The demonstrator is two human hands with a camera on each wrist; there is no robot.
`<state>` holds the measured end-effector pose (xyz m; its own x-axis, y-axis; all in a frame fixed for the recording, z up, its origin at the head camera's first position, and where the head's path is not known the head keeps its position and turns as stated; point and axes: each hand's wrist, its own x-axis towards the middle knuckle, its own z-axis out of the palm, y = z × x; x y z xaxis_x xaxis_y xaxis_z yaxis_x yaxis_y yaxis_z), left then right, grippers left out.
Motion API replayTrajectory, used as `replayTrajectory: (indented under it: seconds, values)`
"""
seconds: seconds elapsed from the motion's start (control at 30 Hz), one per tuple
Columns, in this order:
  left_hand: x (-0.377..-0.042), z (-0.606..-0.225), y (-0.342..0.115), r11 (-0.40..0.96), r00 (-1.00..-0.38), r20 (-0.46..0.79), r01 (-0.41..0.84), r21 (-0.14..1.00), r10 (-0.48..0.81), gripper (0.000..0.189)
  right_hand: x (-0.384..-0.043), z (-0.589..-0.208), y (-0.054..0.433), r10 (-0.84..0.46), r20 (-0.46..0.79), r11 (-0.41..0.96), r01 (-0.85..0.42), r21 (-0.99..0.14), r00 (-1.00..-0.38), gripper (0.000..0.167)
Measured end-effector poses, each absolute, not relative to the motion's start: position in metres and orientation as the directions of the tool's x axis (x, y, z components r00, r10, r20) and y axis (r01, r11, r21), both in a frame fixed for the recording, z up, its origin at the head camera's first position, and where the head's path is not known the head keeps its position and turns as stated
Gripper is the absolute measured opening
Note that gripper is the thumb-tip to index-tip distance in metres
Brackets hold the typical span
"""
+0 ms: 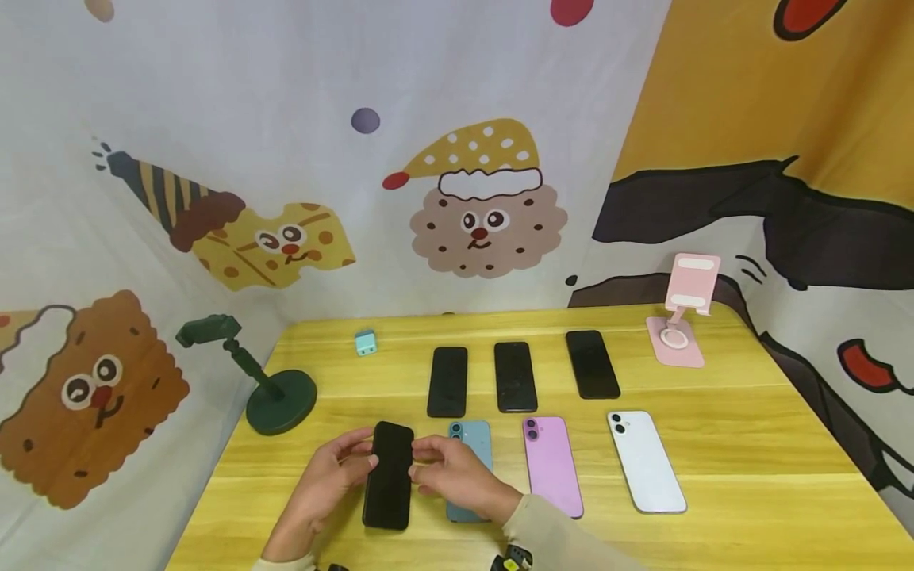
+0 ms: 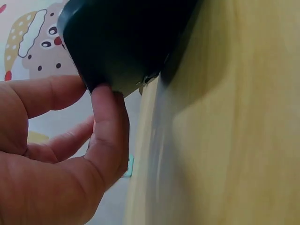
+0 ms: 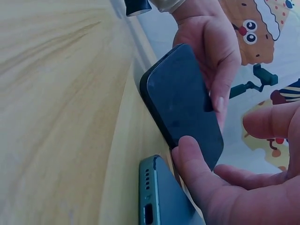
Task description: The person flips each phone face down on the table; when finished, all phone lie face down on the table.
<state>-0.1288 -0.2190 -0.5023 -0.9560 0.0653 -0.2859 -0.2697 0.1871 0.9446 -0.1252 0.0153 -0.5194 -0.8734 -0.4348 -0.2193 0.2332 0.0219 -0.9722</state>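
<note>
A black smartphone (image 1: 389, 484) is held tilted close over the tabletop, its dark screen toward the head camera. My left hand (image 1: 324, 484) pinches its left edge, thumb on the screen side. From the other side my right hand (image 1: 457, 474) holds the right edge; in the right wrist view a fingertip (image 3: 188, 143) overlaps the screen's border. Beneath my right hand lies a blue phone (image 1: 480, 436), back up and partly covered. In the left wrist view the black phone's corner sits between the left fingers (image 2: 107, 112).
A pink phone (image 1: 553, 468) and a white phone (image 1: 647, 464) lie back up to the right. Behind them are three black phones (image 1: 447, 382). A green stand (image 1: 281, 402) is at left, a pink stand (image 1: 691, 293) at back right, and a small blue charger (image 1: 366, 342) at back left.
</note>
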Motion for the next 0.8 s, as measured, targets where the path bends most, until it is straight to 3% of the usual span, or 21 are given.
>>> replayTrajectory:
  seconds: [0.3, 0.6, 0.8]
  values:
    - [-0.13, -0.502, -0.214, 0.091, -0.939, -0.3, -0.288, 0.953, 0.167, 0.057, -0.127, -0.519, 0.016, -0.427, -0.232, 0.023, 0.246, -0.969, -0.874, 0.054]
    - [-0.133, -0.508, -0.212, 0.024, -0.867, -0.302, -0.319, 0.947, 0.396, 0.059, -0.131, -0.513, 0.021, -0.404, -0.243, 0.017, 0.258, -0.966, -0.882, 0.063]
    - [-0.134, -0.513, -0.205, 0.065, -0.843, -0.303, -0.307, 0.95, 0.445, 0.061, -0.129, -0.511, 0.02, -0.423, -0.23, -0.007, 0.257, -0.966, -0.877, 0.063]
